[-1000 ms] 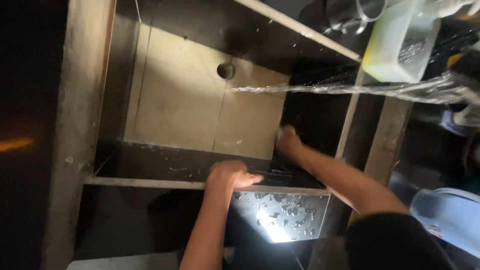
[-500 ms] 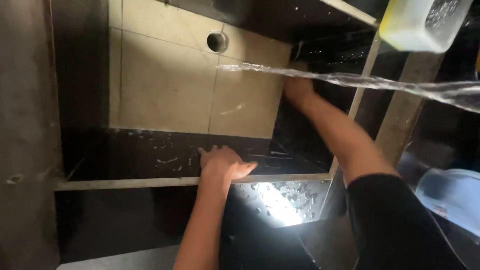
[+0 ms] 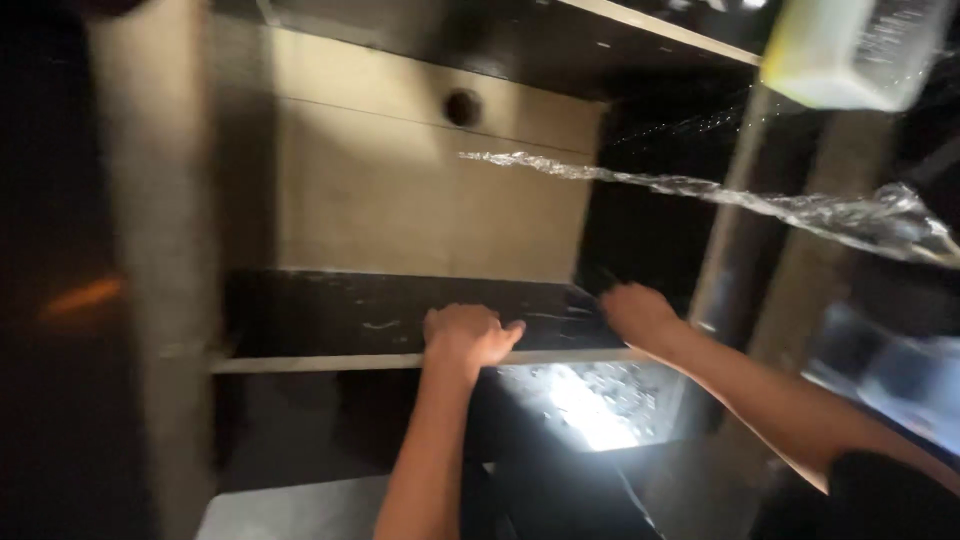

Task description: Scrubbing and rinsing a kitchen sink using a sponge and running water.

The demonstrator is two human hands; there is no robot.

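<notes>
A black stone shelf (image 3: 380, 312) sits inside a recess with a beige tiled back wall (image 3: 400, 190). My left hand (image 3: 465, 338) lies on the shelf's pale front edge (image 3: 320, 362) with its fingers curled over it. At the shelf's right end, beside the dark side wall, my right hand (image 3: 637, 312) presses down on the stone. It is bunched and blurred, so anything held in it is hidden. A stream of water (image 3: 700, 190) flies across the recess from the right, above both hands.
A round hole (image 3: 462, 106) opens high in the tiles. A rough concrete post (image 3: 150, 250) bounds the recess on the left. A yellowish plastic tub (image 3: 850, 50) is at the top right. Below the shelf a wet surface (image 3: 590, 405) glares.
My right hand has come down from the dark side wall to the right end of the shelf. My left hand stays on the front edge.
</notes>
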